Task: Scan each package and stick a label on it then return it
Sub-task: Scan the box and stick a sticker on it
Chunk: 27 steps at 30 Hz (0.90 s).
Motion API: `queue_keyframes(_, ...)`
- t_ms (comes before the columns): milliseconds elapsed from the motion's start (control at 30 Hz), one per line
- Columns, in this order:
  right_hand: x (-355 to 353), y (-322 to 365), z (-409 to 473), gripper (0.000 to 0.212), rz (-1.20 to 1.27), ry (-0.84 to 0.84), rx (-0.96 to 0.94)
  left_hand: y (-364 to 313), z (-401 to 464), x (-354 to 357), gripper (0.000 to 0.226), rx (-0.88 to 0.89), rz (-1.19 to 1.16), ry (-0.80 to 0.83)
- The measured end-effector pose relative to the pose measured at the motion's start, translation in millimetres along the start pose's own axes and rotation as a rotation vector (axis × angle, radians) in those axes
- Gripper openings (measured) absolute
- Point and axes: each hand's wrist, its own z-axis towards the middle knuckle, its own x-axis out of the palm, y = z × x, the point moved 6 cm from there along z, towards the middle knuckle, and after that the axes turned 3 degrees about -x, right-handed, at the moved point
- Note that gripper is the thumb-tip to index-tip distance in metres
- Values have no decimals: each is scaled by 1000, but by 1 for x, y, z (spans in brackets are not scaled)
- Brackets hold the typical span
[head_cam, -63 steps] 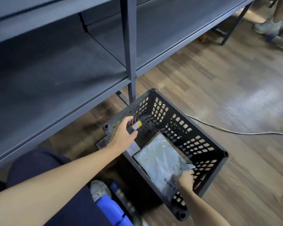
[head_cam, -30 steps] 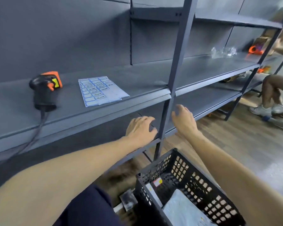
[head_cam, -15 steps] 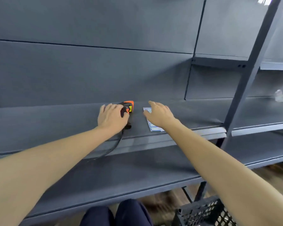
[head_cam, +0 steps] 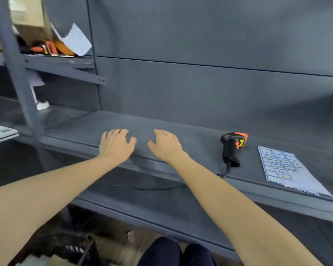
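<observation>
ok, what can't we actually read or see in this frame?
Head view only:
- Label sheet: print too small and blurred.
- Scanner cable: plug end hidden under the shelf edge.
- Crate, bottom edge: blurred and cut off; no package visible.
- Upper-left shelf clutter: blurred, post in front.

Dark grey metal shelving [head_cam: 190, 129], grey back panels [head_cam: 200, 35], upright post [head_cam: 17, 73]

Bare shelf [head_cam: 181, 129] lies open ahead of both hands. To the right stands the scanner [head_cam: 232, 148], its cable trailing over the edge, then the label sheet [head_cam: 284, 167]; a post [head_cam: 17, 73] blocks the left.
</observation>
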Motion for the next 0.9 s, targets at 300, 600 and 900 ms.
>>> queue_keyframes(300, 83, 129, 8, 45, 188, 151, -295, 149, -56, -10, 39, -314, -12, -126)
queue_keyframes(600, 236, 220, -33, 48, 175, 483, -438, 308, -159, 62, 37, -591, 54, 50)
queue_keyframes(900, 383, 242, -88, 41, 6, 791, -450, 388, -244, 180, 48, -799, -33, 268)
